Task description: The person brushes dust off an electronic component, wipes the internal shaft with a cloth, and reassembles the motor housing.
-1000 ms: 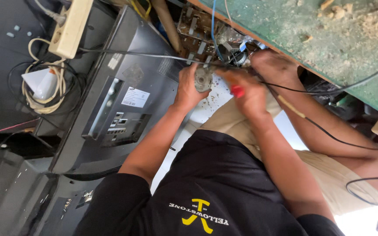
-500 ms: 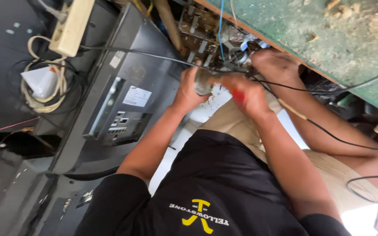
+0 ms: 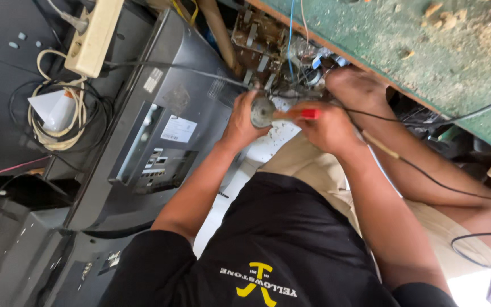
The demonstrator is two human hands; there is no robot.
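Two hands worked close together over the lap of a seated person in a black shirt (image 3: 291, 244) and beige trousers. Left hand (image 3: 241, 122) was clamped around a small round grey metal part (image 3: 262, 112), fingers curled behind it, part held just above the knees. Right hand (image 3: 328, 126) was closed on a red-handled tool (image 3: 305, 113), its tip hidden but pointed at the round part, apparently touching it; exact contact could not be told. Round part sat between both hands, just below a brown circuit board (image 3: 257, 37) with blue and white wires coming off it. Bare foot (image 3: 356, 88) rested just right of the board, against the edge of a green counter (image 3: 427, 51) dusted with wood shavings. Thin black cable (image 3: 427, 176) ran across the right forearm and leg toward the lower right. Large grey television set (image 3: 160, 125) lay back-up to the left of the left arm, white label and port panel showing. Cream power strip (image 3: 95, 37) lay at upper left, near a coil of off-white cord (image 3: 46, 133) wrapped around a white bulb-shaped object. More dark casings sat at lower left, detail too dim to tell.
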